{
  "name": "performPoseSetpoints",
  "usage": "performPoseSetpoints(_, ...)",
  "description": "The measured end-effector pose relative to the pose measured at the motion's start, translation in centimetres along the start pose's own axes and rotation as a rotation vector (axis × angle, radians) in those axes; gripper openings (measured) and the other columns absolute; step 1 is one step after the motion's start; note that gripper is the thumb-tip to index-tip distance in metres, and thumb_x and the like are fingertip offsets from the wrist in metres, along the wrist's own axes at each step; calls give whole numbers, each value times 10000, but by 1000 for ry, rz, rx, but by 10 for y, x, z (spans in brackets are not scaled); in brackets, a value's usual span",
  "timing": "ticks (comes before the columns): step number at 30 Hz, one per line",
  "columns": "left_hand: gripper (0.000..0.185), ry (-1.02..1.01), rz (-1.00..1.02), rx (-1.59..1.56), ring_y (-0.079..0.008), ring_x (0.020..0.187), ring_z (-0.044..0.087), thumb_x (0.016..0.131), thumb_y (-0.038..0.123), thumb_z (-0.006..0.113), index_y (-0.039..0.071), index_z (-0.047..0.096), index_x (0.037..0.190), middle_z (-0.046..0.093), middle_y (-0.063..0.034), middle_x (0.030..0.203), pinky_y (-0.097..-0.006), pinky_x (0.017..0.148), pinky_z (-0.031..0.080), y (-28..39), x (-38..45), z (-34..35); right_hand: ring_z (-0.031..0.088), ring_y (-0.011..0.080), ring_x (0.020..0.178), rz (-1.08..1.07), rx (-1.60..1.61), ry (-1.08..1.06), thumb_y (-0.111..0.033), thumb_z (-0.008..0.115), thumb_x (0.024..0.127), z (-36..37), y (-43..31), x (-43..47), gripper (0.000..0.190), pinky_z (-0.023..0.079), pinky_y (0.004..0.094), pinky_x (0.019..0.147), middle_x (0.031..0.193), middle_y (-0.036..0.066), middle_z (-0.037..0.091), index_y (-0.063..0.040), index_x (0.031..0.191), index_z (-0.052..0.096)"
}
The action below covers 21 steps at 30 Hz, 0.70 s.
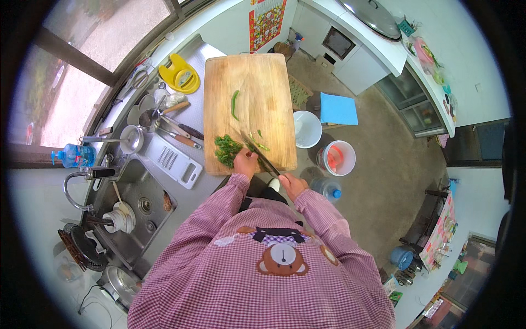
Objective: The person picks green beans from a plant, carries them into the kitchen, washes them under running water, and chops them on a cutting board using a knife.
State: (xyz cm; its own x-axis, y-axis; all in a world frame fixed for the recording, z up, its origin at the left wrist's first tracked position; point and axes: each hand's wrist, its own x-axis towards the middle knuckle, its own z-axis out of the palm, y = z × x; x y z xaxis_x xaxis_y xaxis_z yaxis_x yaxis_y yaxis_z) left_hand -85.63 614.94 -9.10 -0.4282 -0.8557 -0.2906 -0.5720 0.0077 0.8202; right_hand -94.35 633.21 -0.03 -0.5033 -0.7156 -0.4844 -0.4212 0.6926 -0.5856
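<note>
A wooden cutting board [259, 82] lies before me. My right hand [294, 186] grips the handle of a kitchen knife [263, 158], whose blade slants across the board's near part. Right beside the blade, my left hand [245, 163] has its fingers bunched and pointed down; whatever is under them is hidden. A heap of chopped green vegetable [226, 150], apparently green chili, sits against the left hand. Small green pieces [259, 144] lie to the right of the blade. One whole green chili [234, 105] rests farther up the board.
Left of the board, the steel counter holds a white grater [172, 160], ladles and other utensils [176, 133], and a yellow plastic holder [179, 74]. A sink [152, 181] with stacked bowls [121, 218] is nearer me. Buckets [307, 129] and a water bottle [326, 189] stand on the floor at right.
</note>
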Motion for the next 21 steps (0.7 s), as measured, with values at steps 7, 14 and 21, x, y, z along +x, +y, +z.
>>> performPoseSetpoints(7, 231, 25, -31, 97, -335, 745, 635, 735, 187, 665, -6, 603, 846, 643, -172, 766, -396, 668, 491, 28, -15, -4, 586, 330, 626, 3, 219, 118, -414, 407, 930, 21, 20, -15, 359, 456, 410, 600, 671, 160, 568, -100, 987, 572)
performPoseSetpoints(14, 266, 25, -41, 116, -268, 728, 631, 769, 203, 648, -12, 643, 925, 654, -163, 801, -373, 655, 483, 12, -12, -8, 592, 425, 781, -13, 119, 147, -455, 404, 920, 25, 19, -22, 368, 464, 499, 678, 839, 214, 623, -149, 1049, 562)
performPoseSetpoints(21, 237, 110, -60, 176, -303, 691, 630, 755, 222, 653, 1, 648, 842, 638, -178, 726, -375, 640, 485, 10, -14, -10, 595, 425, 739, -49, 109, 168, -434, 439, 913, 31, 9, -29, 340, 469, 499, 650, 805, 215, 624, -145, 1043, 562)
